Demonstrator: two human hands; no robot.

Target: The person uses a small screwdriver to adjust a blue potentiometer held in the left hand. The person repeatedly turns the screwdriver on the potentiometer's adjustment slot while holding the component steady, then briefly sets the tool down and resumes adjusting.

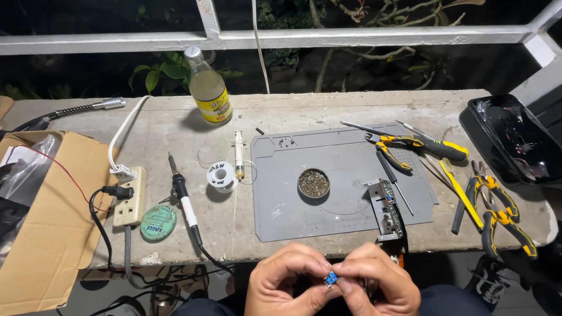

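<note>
Both my hands meet below the table's front edge, pinching a small blue component [331,278] between their fingertips. My left hand [284,284] grips it from the left, my right hand [377,284] from the right. Just above them a narrow circuit board in a metal frame [385,209] lies on the grey work mat [293,216]. A round tin of brass wool [314,183] sits in the mat's middle.
A soldering iron [182,196], solder spool [222,175], syringe [239,153], green flux tin [158,223] and power strip [130,196] lie left. A bottle [209,88] stands behind. Pliers [418,143], cutters [503,213] and a black tray [503,134] are right; a cardboard box [52,222] far left.
</note>
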